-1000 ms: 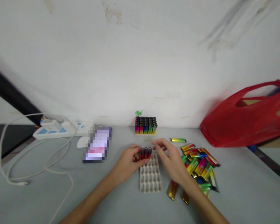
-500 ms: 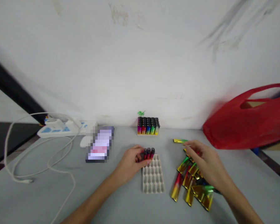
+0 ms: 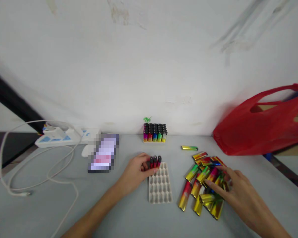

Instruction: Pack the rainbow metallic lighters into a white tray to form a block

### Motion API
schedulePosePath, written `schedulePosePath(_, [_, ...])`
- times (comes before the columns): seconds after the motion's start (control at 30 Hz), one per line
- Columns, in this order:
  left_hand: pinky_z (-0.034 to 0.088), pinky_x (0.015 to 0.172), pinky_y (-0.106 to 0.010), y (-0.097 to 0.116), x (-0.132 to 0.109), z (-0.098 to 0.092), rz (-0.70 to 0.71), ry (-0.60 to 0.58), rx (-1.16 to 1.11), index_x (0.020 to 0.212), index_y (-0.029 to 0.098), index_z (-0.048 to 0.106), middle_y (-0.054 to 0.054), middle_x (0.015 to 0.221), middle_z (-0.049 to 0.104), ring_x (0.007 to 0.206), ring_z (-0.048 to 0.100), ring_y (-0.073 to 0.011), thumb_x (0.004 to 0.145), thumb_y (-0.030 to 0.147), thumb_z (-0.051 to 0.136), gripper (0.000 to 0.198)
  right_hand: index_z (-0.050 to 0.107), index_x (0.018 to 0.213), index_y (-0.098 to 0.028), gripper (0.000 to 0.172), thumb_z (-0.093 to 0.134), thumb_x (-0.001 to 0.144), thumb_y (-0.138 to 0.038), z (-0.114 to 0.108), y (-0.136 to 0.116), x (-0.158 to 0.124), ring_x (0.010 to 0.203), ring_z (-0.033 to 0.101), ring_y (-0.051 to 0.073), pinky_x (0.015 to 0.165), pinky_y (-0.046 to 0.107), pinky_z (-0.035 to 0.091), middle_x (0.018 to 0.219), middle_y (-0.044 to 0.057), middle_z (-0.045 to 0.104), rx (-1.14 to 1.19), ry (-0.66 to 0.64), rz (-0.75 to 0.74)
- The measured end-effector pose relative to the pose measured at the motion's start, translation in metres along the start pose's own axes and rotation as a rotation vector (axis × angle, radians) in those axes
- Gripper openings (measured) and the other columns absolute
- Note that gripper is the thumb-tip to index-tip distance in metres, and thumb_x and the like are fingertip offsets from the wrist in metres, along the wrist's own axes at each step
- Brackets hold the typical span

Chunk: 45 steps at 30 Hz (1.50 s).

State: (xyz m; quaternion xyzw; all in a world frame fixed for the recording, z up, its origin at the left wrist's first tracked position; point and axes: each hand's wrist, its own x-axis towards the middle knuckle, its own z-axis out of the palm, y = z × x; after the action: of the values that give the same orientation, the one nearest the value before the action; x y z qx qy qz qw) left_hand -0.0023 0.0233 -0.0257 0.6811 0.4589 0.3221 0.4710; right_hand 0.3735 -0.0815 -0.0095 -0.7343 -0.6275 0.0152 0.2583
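My left hand (image 3: 136, 168) is closed around several slim lighters (image 3: 155, 162) with black tops and red bodies. It holds them upright at the far left part of a pale moulded tray (image 3: 160, 188) with rows of hollows; whether they rest in the hollows is hidden by my fingers. My right hand (image 3: 234, 191) reaches over a loose pile of shiny lighters (image 3: 197, 188) in red, gold, green and blue. Its thumb and fingers are apart around the pile's right side, with nothing plainly gripped.
A filled tray of upright lighters (image 3: 155, 134) stands against the wall. One green-gold lighter (image 3: 189, 148) lies apart from the pile. A phone (image 3: 104, 153), a power strip (image 3: 67, 137) and a looping white cable (image 3: 74, 188) occupy the left. A red bag (image 3: 243, 132) stands at right.
My right hand has moved from the far side of the pile toward its near right side, uncovering the lighters there. My left hand still grips its lighters above the tray.
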Motion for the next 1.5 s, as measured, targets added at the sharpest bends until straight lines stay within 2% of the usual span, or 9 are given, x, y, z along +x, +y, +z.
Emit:
schedulePosePath(0.23, [0.050, 0.065, -0.028, -0.001, 0.000, -0.001, -0.006, -0.013, 0.001, 0.090, 0.017, 0.077, -0.005, 0.099, 0.063, 0.076, 0.062, -0.0188, 0.088, 0.048, 0.082, 0.032, 0.076, 0.116, -0.021, 0.080, 0.091, 0.061, -0.077, 0.007, -0.009, 0.011, 0.094, 0.071, 0.036, 0.076, 0.047, 0.061, 0.107, 0.015, 0.074, 0.251, 0.018, 0.161])
schedulePosePath(0.47, [0.049, 0.064, -0.028, 0.001, 0.000, -0.002, 0.001, -0.021, 0.013, 0.094, 0.017, 0.078, -0.005, 0.100, 0.064, 0.077, 0.063, -0.0192, 0.089, 0.049, 0.083, 0.033, 0.075, 0.123, -0.021, 0.063, 0.090, 0.078, -0.061, -0.007, -0.020, 0.012, 0.077, 0.069, 0.024, 0.065, 0.033, 0.056, 0.089, 0.005, 0.076, 0.668, 0.005, 0.280])
schedulePosePath(0.57, [0.049, 0.063, -0.027, 0.000, 0.000, -0.002, 0.011, -0.023, 0.017, 0.093, 0.017, 0.077, -0.003, 0.098, 0.062, 0.075, 0.061, -0.0180, 0.090, 0.049, 0.082, 0.032, 0.080, 0.112, -0.021, 0.049, 0.087, 0.080, -0.058, -0.017, -0.011, 0.020, 0.088, 0.071, 0.027, 0.072, 0.034, 0.059, 0.092, 0.007, 0.077, 0.839, 0.053, 0.381])
schedulePosePath(0.67, [0.048, 0.063, -0.026, -0.002, 0.000, -0.002, 0.022, -0.023, 0.023, 0.093, 0.018, 0.076, -0.003, 0.096, 0.061, 0.073, 0.059, -0.0172, 0.090, 0.049, 0.082, 0.032, 0.076, 0.093, -0.023, 0.031, 0.082, 0.081, -0.051, -0.027, 0.001, 0.024, 0.068, 0.063, 0.020, 0.059, 0.030, 0.053, 0.074, 0.002, 0.068, 0.994, 0.124, 0.484])
schedulePosePath(0.8, [0.049, 0.064, -0.026, -0.003, 0.000, -0.002, 0.021, -0.026, 0.023, 0.092, 0.018, 0.076, -0.003, 0.097, 0.062, 0.077, 0.061, -0.0182, 0.090, 0.050, 0.082, 0.033, 0.073, 0.091, -0.023, 0.032, 0.074, 0.088, -0.055, -0.030, -0.003, 0.014, 0.048, 0.045, 0.016, 0.044, 0.028, 0.034, 0.058, -0.003, 0.052, 0.745, -0.056, 0.430])
schedulePosePath(0.9, [0.049, 0.064, -0.026, 0.000, -0.001, -0.003, 0.010, -0.036, 0.018, 0.092, 0.017, 0.076, -0.004, 0.097, 0.063, 0.078, 0.063, -0.0191, 0.091, 0.050, 0.082, 0.033, 0.076, 0.095, -0.025, 0.043, 0.070, 0.090, -0.068, -0.018, -0.022, 0.002, 0.057, 0.061, 0.023, 0.053, 0.034, 0.044, 0.066, 0.002, 0.067, 0.346, -0.145, 0.263])
schedulePosePath(1.07, [0.051, 0.064, -0.027, 0.005, -0.002, -0.005, 0.009, -0.026, 0.022, 0.093, 0.018, 0.078, -0.005, 0.098, 0.067, 0.078, 0.063, -0.0200, 0.090, 0.052, 0.082, 0.035, 0.074, 0.101, -0.029, 0.041, 0.058, 0.101, -0.066, 0.013, -0.056, 0.001, 0.069, 0.072, 0.030, 0.059, 0.038, 0.047, 0.084, 0.007, 0.077, 0.072, -0.124, 0.132])
schedulePosePath(1.33, [0.051, 0.065, -0.028, 0.003, -0.002, -0.004, -0.010, -0.032, 0.033, 0.095, 0.017, 0.078, -0.004, 0.097, 0.065, 0.077, 0.064, -0.0194, 0.090, 0.051, 0.082, 0.035, 0.070, 0.106, -0.026, 0.027, 0.054, 0.109, -0.047, 0.030, -0.087, 0.032, 0.089, 0.075, 0.029, 0.080, 0.040, 0.053, 0.110, 0.009, 0.077, 0.144, -0.169, -0.064])
schedulePosePath(1.5, [0.051, 0.066, -0.028, 0.001, -0.001, -0.004, -0.002, -0.042, 0.012, 0.097, 0.017, 0.078, -0.005, 0.102, 0.065, 0.078, 0.064, -0.0191, 0.092, 0.048, 0.081, 0.032, 0.075, 0.112, -0.025, 0.036, 0.055, 0.108, -0.055, 0.014, -0.057, 0.047, 0.096, 0.075, 0.029, 0.088, 0.040, 0.056, 0.110, 0.008, 0.081, 0.390, -0.160, 0.008])
